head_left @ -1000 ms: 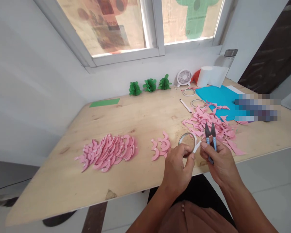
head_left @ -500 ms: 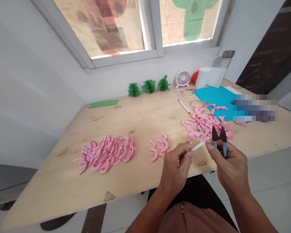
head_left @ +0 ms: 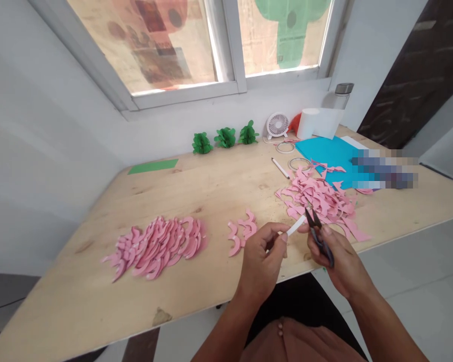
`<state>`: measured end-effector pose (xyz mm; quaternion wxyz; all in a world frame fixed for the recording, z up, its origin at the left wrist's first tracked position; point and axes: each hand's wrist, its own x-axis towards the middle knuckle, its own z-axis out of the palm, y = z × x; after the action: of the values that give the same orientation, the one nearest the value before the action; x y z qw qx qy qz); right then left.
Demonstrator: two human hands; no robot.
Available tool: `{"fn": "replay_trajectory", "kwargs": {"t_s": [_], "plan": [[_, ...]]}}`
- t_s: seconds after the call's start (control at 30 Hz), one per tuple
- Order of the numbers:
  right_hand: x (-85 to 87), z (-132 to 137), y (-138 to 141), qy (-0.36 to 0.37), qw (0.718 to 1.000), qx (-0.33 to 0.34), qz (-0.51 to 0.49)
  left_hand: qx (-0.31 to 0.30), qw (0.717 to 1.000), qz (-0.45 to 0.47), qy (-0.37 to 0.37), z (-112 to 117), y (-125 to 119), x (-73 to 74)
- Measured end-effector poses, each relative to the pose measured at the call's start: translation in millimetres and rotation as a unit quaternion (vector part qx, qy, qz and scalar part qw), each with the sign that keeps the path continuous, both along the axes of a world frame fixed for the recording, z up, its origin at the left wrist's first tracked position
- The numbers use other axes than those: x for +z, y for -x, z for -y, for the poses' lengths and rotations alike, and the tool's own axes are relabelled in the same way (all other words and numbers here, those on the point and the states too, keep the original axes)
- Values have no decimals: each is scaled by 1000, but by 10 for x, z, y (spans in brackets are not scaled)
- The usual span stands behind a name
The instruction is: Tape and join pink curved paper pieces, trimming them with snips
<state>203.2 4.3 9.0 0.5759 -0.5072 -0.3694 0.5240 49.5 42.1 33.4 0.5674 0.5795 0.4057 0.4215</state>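
Note:
Between the fingertips of my left hand (head_left: 262, 256) is one end of a narrow white strip (head_left: 296, 224), perhaps tape. My right hand (head_left: 340, 261) grips small dark thread snips (head_left: 319, 236), their blades apart and pointing up-left beside the strip's far end. A finger of that hand reaches toward the strip. Just left of my left hand lies a small group of pink curved paper pieces (head_left: 234, 239). Beyond my hands spreads a heap of pink paper scraps (head_left: 317, 193). Further left is a large overlapping pile of pink paper arcs (head_left: 162, 246), some with white spots.
Along the wall stand three green paper shapes (head_left: 225, 137), a small white fan (head_left: 278, 125) and a clear bottle (head_left: 342, 98). A white pen (head_left: 280, 168), tape rings (head_left: 299, 164) and blue sheets (head_left: 324, 148) lie near the scraps. A green strip (head_left: 153, 166) is at back left.
My right hand has turned the snips from upright to tilted left, bringing their tips close to the white strip. My left hand still pinches the strip. The whole view has shifted slightly.

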Motion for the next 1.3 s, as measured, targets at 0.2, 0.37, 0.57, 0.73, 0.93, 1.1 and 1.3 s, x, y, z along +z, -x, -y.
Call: {"fn": "replay_trajectory", "kwargs": {"t_s": [0.2,0.37,0.57,0.73,0.93,1.1,1.3], "plan": [[0,13,42,19,999,25,-35,2,1000,1,5,-15,5,30],[6,9,55,12,999,35,-34,1,1000,-9,8,-28,7,22],[-8,3,60,10,999,39,-29,2,998,-54,-17,-26,21,-14],[-15,-10,57,11,999,43,-16,4,995,-92,-42,-20,27,-12],[13,-11,60,24,999,25,0,3,993,-105,-58,-15,29,0],[3,-4,52,24,999,16,22,6,992,-110,-56,-5,36,8],[-34,13,35,25,997,-11,73,6,992,-111,-56,-1,44,29]]}}
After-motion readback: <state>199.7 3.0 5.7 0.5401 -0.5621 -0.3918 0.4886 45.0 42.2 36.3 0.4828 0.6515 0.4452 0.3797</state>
